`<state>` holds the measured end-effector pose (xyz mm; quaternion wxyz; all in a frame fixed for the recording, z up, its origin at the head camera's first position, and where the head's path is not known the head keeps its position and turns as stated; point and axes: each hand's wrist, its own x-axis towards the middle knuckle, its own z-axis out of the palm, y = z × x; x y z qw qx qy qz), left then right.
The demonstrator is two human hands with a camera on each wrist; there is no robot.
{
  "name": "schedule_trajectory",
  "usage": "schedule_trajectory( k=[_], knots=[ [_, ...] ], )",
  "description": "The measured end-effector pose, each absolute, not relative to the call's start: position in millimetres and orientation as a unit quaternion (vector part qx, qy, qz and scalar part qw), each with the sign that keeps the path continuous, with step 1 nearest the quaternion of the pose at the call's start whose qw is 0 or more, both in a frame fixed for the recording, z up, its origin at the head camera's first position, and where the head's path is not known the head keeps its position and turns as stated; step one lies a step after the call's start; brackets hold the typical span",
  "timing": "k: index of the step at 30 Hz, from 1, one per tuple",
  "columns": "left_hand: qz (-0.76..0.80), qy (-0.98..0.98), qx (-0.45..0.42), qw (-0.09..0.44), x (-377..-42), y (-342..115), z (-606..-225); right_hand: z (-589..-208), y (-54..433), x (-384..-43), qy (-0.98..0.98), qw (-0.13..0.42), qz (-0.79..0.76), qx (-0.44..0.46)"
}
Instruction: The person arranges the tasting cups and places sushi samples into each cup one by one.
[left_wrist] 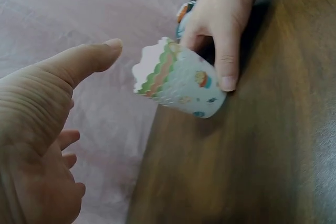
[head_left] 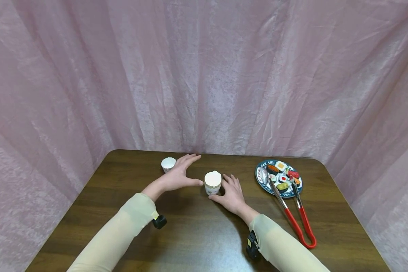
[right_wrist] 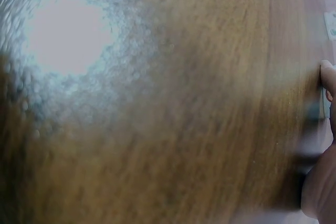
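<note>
A white paper baking cup with a scalloped rim stands upright near the middle of the table. Green and orange bands and small printed pictures show on its side in the left wrist view. My right hand grips it low down, the thumb at the front of its base and the fingers along the right side. To the left of its rim hovers my left hand, thumb and fingers spread wide with nothing between them. Behind that hand is a second white baking cup, partly covered by it.
At the right lies a blue-rimmed plate of several sushi pieces. Tongs with red handles rest with their heads on it. The brown wooden table ends at a pink curtain.
</note>
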<state>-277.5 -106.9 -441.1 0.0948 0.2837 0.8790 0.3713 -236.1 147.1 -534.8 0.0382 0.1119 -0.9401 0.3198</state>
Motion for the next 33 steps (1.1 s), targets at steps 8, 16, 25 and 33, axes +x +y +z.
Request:
schedule_trajectory(
  k=[8,16,25,33],
  knots=[
    [0.340,0.883,0.296,0.128,-282.1,-91.3,-460.5,-534.7,147.4,-235.3,-0.942,0.036,0.315,0.114],
    [0.334,0.881,0.302,0.147,-285.9,-80.6,-465.5,-533.4,145.7,-234.3,-0.943,0.034,0.313,0.111],
    [0.332,0.875,0.315,0.157,-286.2,-74.8,-464.1,-534.8,146.1,-235.2,-0.944,0.033,0.311,0.109],
    [0.332,0.871,0.326,0.156,-287.8,-71.2,-464.0,-537.4,147.3,-236.2,-0.942,0.037,0.314,0.109]
  ],
)
